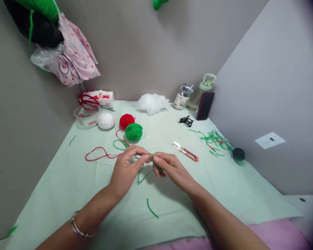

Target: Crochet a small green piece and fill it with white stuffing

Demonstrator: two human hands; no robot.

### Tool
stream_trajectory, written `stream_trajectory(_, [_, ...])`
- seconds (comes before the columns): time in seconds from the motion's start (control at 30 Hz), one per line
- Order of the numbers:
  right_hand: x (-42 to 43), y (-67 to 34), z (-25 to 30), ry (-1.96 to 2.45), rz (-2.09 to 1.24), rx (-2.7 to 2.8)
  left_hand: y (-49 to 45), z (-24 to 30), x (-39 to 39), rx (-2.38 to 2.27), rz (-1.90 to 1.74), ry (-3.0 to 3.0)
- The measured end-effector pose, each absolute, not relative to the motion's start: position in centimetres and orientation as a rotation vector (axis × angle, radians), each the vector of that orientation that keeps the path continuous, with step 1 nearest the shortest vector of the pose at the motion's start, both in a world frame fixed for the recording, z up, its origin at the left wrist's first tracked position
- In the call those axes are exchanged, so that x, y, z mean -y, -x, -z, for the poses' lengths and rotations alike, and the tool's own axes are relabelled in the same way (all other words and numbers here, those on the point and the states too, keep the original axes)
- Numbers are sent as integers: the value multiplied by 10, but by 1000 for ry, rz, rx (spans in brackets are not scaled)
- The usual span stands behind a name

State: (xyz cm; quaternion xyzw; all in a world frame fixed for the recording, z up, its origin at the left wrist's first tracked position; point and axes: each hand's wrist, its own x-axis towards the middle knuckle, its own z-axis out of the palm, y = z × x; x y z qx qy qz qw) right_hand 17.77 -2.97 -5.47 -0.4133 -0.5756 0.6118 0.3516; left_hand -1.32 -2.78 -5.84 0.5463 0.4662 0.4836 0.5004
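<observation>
My left hand is closed in a pinch on green yarn at the middle of the table. Fingertip to fingertip with it, my right hand is shut on a small green yarn piece, mostly hidden by the fingers. A loop of the green strand hangs below both hands. Behind them lie a green yarn ball, a red yarn ball and a white yarn ball. Red and white strands trail left of my left hand. Orange-handled thread snips rest to the right.
White stuffing sits by the back wall. A pen cup, a green-lidded bottle and a phone stand at back right. A black claw clip and green yarn scraps lie right; a clear tub stands left.
</observation>
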Motion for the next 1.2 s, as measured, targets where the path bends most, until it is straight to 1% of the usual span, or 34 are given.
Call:
stream_trajectory(0.13, [22,-181,61,1051,-1651,1247,19,54,21,-906,-1039,-903])
stream_trajectory(0.2, [20,-182,63,1035,-1631,1202,23,52,18,-787,-977,-819])
stream_trajectory(0.27, [20,-182,62,1047,-1588,1217,26,52,16,-757,-895,-883])
stream_trajectory(0.47, [24,-182,59,1125,-1520,1311,33,50,14,-972,-734,-1405])
stream_trajectory(0.67, [22,-182,64,1090,-1603,1295,41,44,13,-874,-641,-1376])
stream_trajectory(0.8, [22,-182,64,1114,-1587,1306,43,46,11,-1004,-670,-1352])
stream_trajectory(0.87, [22,-181,63,1098,-1597,1310,42,47,11,-997,-662,-1362])
stream_trajectory(0.93, [23,-180,62,1058,-1628,1307,43,48,10,-907,-728,-1266])
stream_trajectory(1.1, [26,-178,62,1037,-1689,1278,46,50,8,-630,-1039,-846])
stream_trajectory(1.2, [25,-179,63,1058,-1702,1272,48,47,9,-568,-1078,-817])
